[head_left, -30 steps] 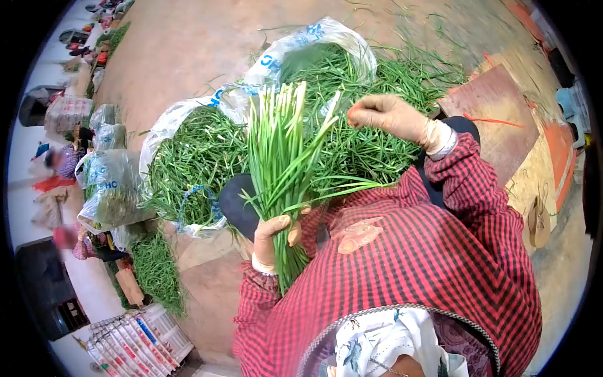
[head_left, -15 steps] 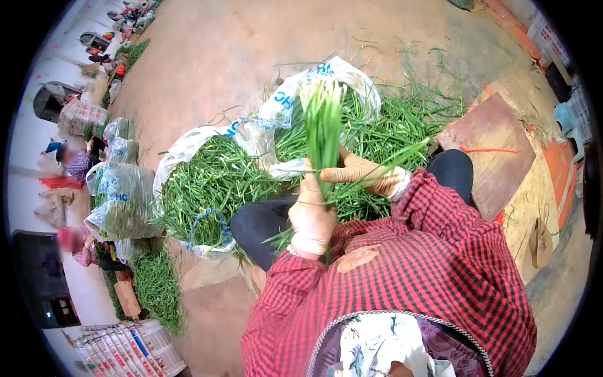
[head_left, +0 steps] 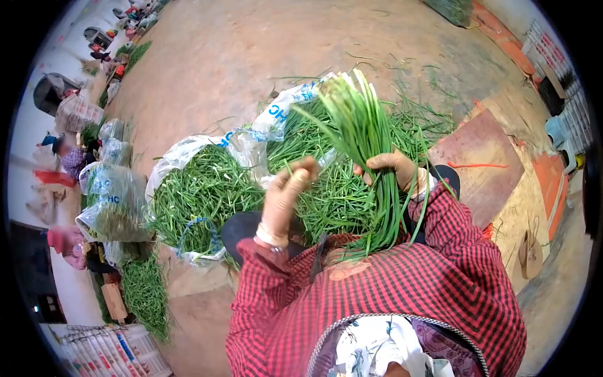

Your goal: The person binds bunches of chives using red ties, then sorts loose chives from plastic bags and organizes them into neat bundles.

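My right hand point(head_left: 397, 169), in a thin pale glove, is closed around a bunch of spring onions point(head_left: 361, 119). The white ends point up and away from me, and the long green leaves hang down to my lap. To the left, my left hand point(head_left: 286, 195), also gloved, is raised apart from the bunch with its fingers curled together. A thin green bit shows at its fingertips, too small to name. Beneath both hands lies a loose heap of green leaves point(head_left: 333, 201), partly on white plastic with blue print point(head_left: 275, 113).
An open plastic bag of greens point(head_left: 207, 188) stands left of my knee. Filled clear bags point(head_left: 110, 198) and people sitting by more greens are further left. White crates point(head_left: 116, 352) stand lower left. A reddish board point(head_left: 477, 160) and a sandal point(head_left: 532, 254) lie right.
My left hand has let go of the bunch and moved left. The bunch is now in my right hand, further right and tilted, its white ends fanned out.
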### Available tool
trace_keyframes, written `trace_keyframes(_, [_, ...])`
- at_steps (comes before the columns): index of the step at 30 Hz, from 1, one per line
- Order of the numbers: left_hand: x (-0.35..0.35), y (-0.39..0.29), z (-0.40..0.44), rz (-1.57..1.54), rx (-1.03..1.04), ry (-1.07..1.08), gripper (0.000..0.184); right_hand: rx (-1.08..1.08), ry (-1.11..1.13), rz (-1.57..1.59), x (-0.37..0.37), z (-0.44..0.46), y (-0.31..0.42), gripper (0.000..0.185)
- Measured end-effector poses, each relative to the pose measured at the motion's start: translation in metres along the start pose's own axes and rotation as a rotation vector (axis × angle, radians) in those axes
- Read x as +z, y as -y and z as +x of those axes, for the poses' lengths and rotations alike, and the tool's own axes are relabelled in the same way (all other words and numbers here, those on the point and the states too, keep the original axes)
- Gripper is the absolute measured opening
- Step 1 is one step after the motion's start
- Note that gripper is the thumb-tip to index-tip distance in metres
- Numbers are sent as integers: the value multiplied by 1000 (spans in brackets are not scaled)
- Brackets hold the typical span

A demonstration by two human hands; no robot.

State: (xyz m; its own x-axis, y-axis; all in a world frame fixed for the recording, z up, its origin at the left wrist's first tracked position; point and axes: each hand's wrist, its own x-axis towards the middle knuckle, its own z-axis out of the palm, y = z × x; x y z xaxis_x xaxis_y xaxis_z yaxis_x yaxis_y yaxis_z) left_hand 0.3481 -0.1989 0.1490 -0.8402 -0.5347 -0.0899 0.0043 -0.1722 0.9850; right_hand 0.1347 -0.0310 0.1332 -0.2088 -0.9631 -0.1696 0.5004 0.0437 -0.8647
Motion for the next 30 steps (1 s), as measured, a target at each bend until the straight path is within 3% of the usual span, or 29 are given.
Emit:
trace_keyframes(2, [-13, 3, 15, -173, 65, 8, 77, 48, 85, -51, 11, -2, -1, 44])
trace_keyframes(4, [-11, 4, 20, -379, 103, 118, 83, 168, 226, -57, 24, -4, -3, 45])
trace_keyframes(5, [-22, 14, 21, -431, -11, 189, 87, 219, 255, -74, 35, -6, -2, 46])
trace_keyframes(11, [18, -23, 20, -692, 90, 307, 88, 289, 464, -181, 62, 2, -14, 56])
trace_keyframes(14, [20, -33, 18, -607, 67, 280, 89, 245, 470, -211, 65, 7, -22, 55])
trace_keyframes(15, [23, -38, 17, -607, 101, 242, 77, 249, 428, -260, 66, 6, -17, 57])
trace_keyframes(16, [21, -38, 18, -607, 104, 240, 77, 250, 430, -261, 66, 8, -17, 57])
trace_keyframes(18, [17, -36, 23, -514, 42, 35, 61, 174, 235, -491, 68, 11, -18, 60])
trace_keyframes(19, [15, -31, 25, -577, 45, -10, 51, 14, 144, -499, 73, 9, -21, 63])
trace_keyframes(20, [12, -28, 24, -577, 45, -8, 51, 13, 142, -499, 77, 8, -23, 63])
trace_keyframes(22, [10, -25, 23, -536, 61, -28, 52, -247, -26, -484, 80, 7, -23, 60])
trace_keyframes(23, [11, -23, 22, -530, 62, -45, 52, -216, -53, -322, 81, 4, -22, 52])
trace_keyframes(24, [11, -22, 20, -531, 58, -47, 52, -409, -117, -607, 78, 5, -22, 42])
trace_keyframes(26, [14, -24, 17, -517, 51, -5, 52, -515, -186, -926, 73, 6, -16, 27])
trace_keyframes(30, [24, -27, 12, -524, 35, 15, 54, -630, -281, -933, 86, 6, -4, 28])
